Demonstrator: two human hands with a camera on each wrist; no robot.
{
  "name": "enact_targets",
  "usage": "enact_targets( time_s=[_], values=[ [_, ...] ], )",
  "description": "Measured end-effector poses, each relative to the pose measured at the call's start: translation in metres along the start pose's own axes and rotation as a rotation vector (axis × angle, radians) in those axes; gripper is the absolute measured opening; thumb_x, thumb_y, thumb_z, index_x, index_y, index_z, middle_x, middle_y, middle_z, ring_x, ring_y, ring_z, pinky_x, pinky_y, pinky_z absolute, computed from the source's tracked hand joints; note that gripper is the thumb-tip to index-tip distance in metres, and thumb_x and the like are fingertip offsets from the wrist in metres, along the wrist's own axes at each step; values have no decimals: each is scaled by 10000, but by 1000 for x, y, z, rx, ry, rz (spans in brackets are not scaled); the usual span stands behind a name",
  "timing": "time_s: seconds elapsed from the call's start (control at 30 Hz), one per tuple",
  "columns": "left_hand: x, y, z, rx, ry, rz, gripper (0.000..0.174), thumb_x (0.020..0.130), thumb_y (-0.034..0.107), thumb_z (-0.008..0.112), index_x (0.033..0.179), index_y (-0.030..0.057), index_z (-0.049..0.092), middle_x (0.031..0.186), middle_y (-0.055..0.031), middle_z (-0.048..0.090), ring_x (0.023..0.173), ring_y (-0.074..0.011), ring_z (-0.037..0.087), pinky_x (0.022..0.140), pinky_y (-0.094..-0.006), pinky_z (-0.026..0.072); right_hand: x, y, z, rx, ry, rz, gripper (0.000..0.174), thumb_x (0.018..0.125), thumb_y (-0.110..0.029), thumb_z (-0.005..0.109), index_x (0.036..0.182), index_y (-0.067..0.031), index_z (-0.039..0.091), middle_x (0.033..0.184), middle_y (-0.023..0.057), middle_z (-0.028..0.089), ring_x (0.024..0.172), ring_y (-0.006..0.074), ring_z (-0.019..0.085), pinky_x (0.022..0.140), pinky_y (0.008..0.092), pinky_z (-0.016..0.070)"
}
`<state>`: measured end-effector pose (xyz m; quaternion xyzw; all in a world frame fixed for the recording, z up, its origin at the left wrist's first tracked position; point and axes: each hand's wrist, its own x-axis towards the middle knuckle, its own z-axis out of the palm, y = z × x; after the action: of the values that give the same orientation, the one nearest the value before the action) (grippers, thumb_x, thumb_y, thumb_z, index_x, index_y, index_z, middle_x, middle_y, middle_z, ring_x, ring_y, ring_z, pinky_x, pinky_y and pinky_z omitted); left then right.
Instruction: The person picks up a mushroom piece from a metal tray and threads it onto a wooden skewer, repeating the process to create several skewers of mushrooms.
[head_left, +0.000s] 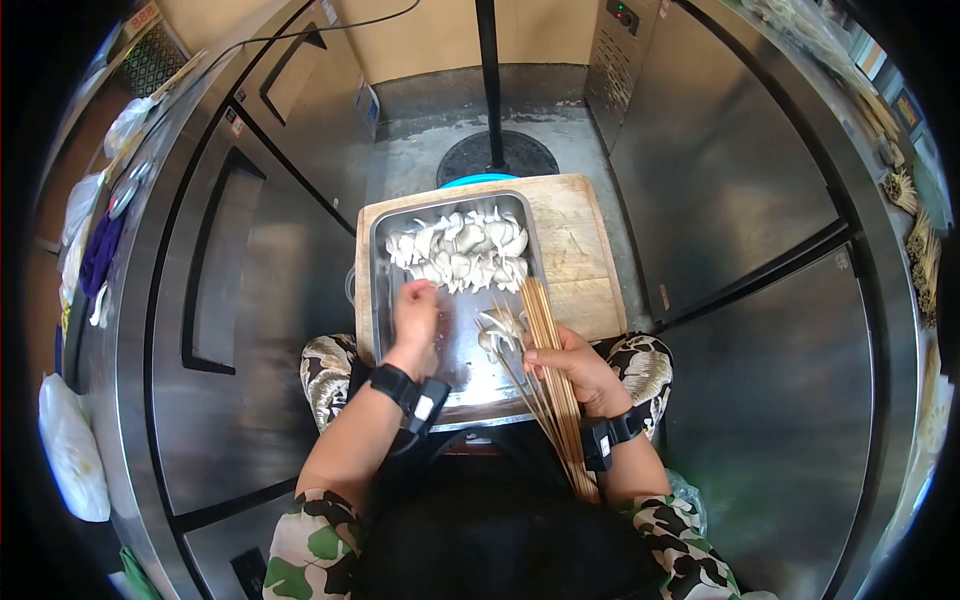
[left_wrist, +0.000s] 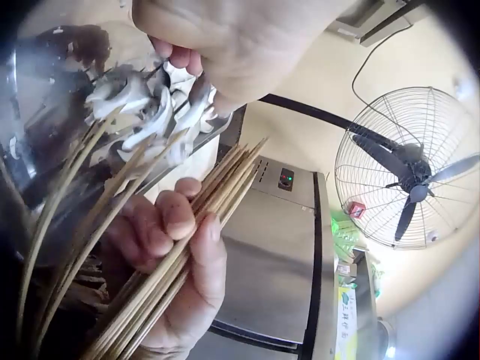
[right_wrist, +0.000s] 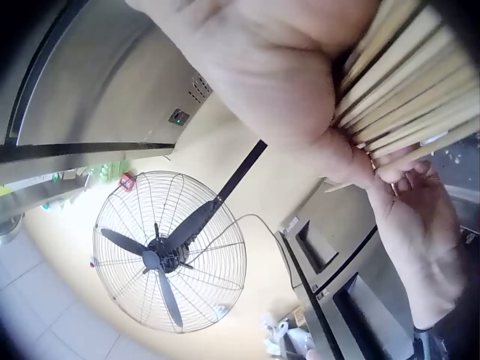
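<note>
Several oyster mushroom pieces (head_left: 460,248) lie heaped in the far half of a metal tray (head_left: 455,405). My left hand (head_left: 413,318) is over the tray at the heap's near edge, fingers curled; I cannot tell whether a piece is between them. In the left wrist view its fingers (left_wrist: 180,56) overlap pale mushroom pieces (left_wrist: 154,124). My right hand (head_left: 578,368) grips a thick bundle of bamboo skewers (head_left: 550,360) at the tray's right side. Beside the bundle, a few separate skewers (left_wrist: 56,217) have mushroom pieces (head_left: 497,330) at their tips.
Under the tray is a wooden board (head_left: 575,235), bare on its right. Steel cabinets (head_left: 270,300) flank me on both sides. A black pole on a round base (head_left: 530,150) stands beyond the board, and a caged fan (right_wrist: 169,251) shows in the wrist views.
</note>
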<state>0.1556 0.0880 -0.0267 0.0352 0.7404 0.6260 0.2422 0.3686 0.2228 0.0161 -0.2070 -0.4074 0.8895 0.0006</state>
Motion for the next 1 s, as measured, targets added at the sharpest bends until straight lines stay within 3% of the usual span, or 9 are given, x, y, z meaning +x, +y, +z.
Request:
enact_targets(
  time_s=[0.1,0.23,0.37,0.47,0.57,0.73,0.83,0.87,1.0],
  values=[
    [44,-10,-12,-73,164,-129,181,878,137,523,1039,55,515,880,-33,543,777,-139,540,672,-266,490,-2,-4,3,34,-28,4,240,761,-42,659,953,-24,517,768,70,600,650,105,567,571,209,448],
    [67,-13,-11,47,206,-117,181,844,89,553,978,-30,581,748,-64,588,532,-130,545,499,-259,493,0,-4,3,-2,-43,-5,234,763,-47,660,941,-18,511,758,79,594,619,111,556,555,209,443],
    [79,-26,-13,203,199,-102,146,807,106,614,896,-10,611,653,-32,576,479,-104,509,423,-243,414,4,-1,2,-35,-49,-10,225,770,-53,661,933,-18,510,752,80,596,607,110,554,545,210,447],
    [65,-14,-18,49,126,-120,105,796,106,630,851,19,608,603,-6,547,442,-91,456,392,-241,354,4,-1,4,-47,-43,-4,214,779,-52,659,937,-28,517,749,83,602,605,103,558,545,202,449],
    [52,-6,-32,37,127,26,75,794,105,632,799,39,597,616,1,539,462,-81,440,417,-231,345,7,3,4,-68,-54,-9,218,780,-57,659,936,-29,511,749,82,599,600,106,551,543,206,444],
    [11,26,-34,-114,-80,-23,102,828,108,606,904,106,537,752,43,533,657,-49,487,559,-184,372,6,3,8,-76,-66,-40,239,772,-56,666,940,-35,497,741,84,596,583,97,527,522,200,418],
    [-14,41,-20,-255,-192,-138,155,833,116,612,963,119,528,776,39,534,670,-58,495,597,-195,404,4,1,10,-92,-75,-26,253,766,-49,670,945,-40,492,728,83,599,569,88,510,510,197,401],
    [-24,47,-15,-281,-212,-149,275,844,110,601,1103,140,513,836,29,558,711,-67,518,638,-211,428,5,2,10,-80,-77,-15,254,761,-43,674,942,-46,496,718,82,603,557,84,499,505,195,393],
    [-45,62,0,-374,-340,-180,403,842,74,595,1226,143,495,912,12,585,744,-68,534,615,-194,424,2,1,12,-54,-88,-17,258,754,-35,683,940,-50,504,724,87,611,560,85,505,501,191,385]
  ],
)
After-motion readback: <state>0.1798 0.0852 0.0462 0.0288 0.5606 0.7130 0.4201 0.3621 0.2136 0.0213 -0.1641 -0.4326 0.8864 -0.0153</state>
